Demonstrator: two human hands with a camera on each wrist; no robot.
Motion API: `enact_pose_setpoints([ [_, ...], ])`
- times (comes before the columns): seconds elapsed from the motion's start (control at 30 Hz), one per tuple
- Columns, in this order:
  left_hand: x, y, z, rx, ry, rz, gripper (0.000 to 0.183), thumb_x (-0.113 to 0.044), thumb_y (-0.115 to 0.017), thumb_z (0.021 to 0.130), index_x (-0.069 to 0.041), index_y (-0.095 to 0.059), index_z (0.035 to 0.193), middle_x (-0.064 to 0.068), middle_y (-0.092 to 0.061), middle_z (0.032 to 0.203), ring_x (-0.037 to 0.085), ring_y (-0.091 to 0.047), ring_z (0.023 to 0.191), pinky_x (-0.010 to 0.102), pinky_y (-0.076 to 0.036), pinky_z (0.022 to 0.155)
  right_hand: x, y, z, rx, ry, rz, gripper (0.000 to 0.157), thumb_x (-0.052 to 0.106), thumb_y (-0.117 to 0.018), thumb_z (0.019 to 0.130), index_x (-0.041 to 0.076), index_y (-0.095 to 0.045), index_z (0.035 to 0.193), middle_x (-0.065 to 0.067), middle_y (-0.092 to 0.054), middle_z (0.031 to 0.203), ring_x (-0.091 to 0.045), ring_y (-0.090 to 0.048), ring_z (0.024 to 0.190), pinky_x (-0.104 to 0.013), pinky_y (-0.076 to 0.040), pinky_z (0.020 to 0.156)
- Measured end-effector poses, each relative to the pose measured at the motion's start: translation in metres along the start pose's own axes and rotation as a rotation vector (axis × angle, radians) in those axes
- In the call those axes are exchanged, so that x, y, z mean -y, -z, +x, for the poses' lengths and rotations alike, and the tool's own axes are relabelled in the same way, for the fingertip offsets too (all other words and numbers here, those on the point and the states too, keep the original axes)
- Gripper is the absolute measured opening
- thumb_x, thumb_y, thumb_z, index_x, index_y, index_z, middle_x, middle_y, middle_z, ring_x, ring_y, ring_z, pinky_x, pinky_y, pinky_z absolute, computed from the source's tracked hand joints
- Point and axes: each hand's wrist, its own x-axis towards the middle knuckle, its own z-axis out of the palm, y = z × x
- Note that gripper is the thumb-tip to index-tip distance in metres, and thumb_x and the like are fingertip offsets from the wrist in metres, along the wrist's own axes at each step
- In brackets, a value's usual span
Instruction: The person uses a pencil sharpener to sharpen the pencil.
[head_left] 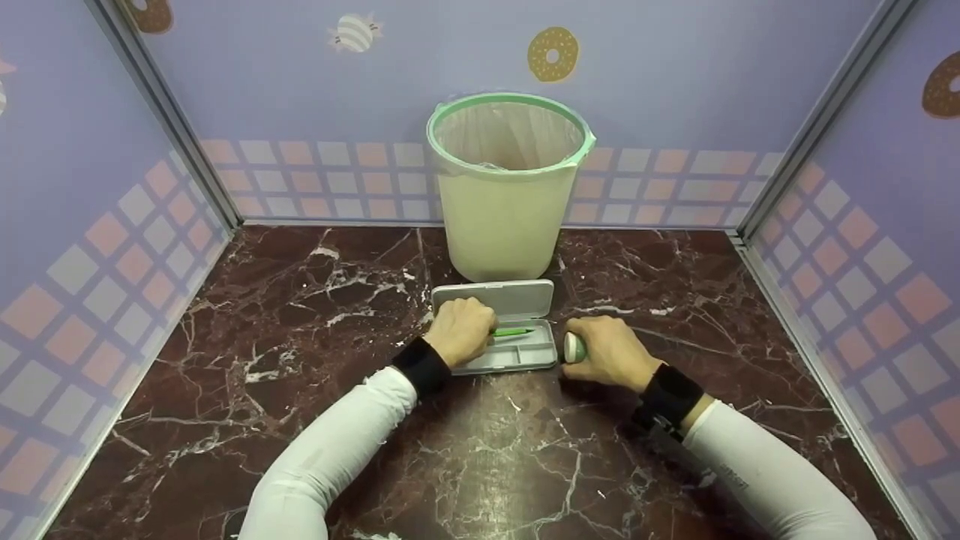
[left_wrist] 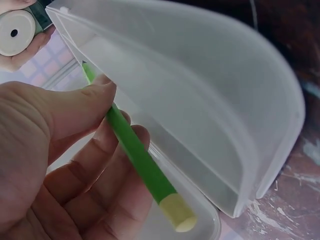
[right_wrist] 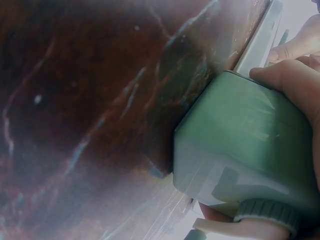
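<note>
Worktop (head_left: 315, 300): middle of far edge blocked by bin (head_left: 502, 225); both far corners unobstructed. Pencil case (head_left: 536, 355) barred behind by raised lid (head_left: 517, 301), left by left hand (head_left: 460, 330), right by right hand (head_left: 611, 350) and sharpener (right_wrist: 240, 130). Near-edge approach left free between forearms (head_left: 337, 424).

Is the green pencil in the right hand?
No, the left hand pinches the green pencil between thumb and fingers.

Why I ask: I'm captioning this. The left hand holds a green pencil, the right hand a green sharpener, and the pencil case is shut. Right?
Not quite: the pencil case is open, its lid raised, as the head view shows. The left hand holds a green pencil, and the right hand a green sharpener.
</note>
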Motion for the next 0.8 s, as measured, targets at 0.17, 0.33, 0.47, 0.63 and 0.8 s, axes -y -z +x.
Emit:
enact_pose_setpoints([
  [0.17,0.0003,-0.002,0.0013,0.0,-0.004,0.004,0.016,-0.015,-0.087,0.09,-0.016,-0.081,0.076,0.014,-0.084,0.085,0.041,-0.082,0.078,0.057,-0.066,0.066,-0.0004,-0.0007,0.0002,0.004,0.001,-0.003,0.04,0.034,-0.094,0.07,0.016,-0.064,0.091,0.003,-0.071,0.08,-0.022,-0.067,0.073,-0.046,-0.058,0.067],
  [0.33,0.0008,-0.0047,0.001,-0.011,0.0,0.023,0.013,-0.017,-0.089,0.089,-0.017,-0.083,0.077,0.015,-0.084,0.086,0.042,-0.082,0.079,0.057,-0.066,0.066,0.0002,-0.0009,0.0007,0.004,0.015,0.0,0.041,0.034,-0.094,0.071,0.015,-0.065,0.093,0.001,-0.073,0.082,-0.022,-0.068,0.075,-0.045,-0.058,0.067],
  [0.47,0.0,-0.0065,0.0,0.002,-0.001,0.011,0.015,-0.015,-0.087,0.089,-0.017,-0.082,0.076,0.016,-0.084,0.086,0.042,-0.082,0.078,0.058,-0.066,0.065,0.0003,-0.0001,0.0002,0.004,0.029,-0.007,0.042,0.035,-0.094,0.071,0.014,-0.065,0.094,0.0,-0.073,0.083,-0.022,-0.069,0.075,-0.045,-0.058,0.067],
  [0.63,-0.0009,-0.0071,-0.0003,0.008,0.009,0.001,0.018,-0.015,-0.087,0.09,-0.017,-0.079,0.073,0.016,-0.083,0.084,0.042,-0.082,0.077,0.058,-0.065,0.065,0.0011,0.0029,0.0002,0.026,0.023,-0.004,0.043,0.036,-0.096,0.072,0.014,-0.066,0.096,0.001,-0.073,0.084,-0.021,-0.069,0.076,-0.045,-0.059,0.068],
  [0.8,0.0,-0.0084,0.0012,0.027,0.018,-0.017,0.016,-0.015,-0.087,0.091,-0.016,-0.081,0.076,0.017,-0.083,0.086,0.043,-0.082,0.079,0.058,-0.066,0.066,0.0007,0.0056,0.0008,0.046,0.014,0.011,0.044,0.037,-0.097,0.073,0.015,-0.066,0.096,0.002,-0.072,0.085,-0.019,-0.067,0.076,-0.042,-0.057,0.068],
])
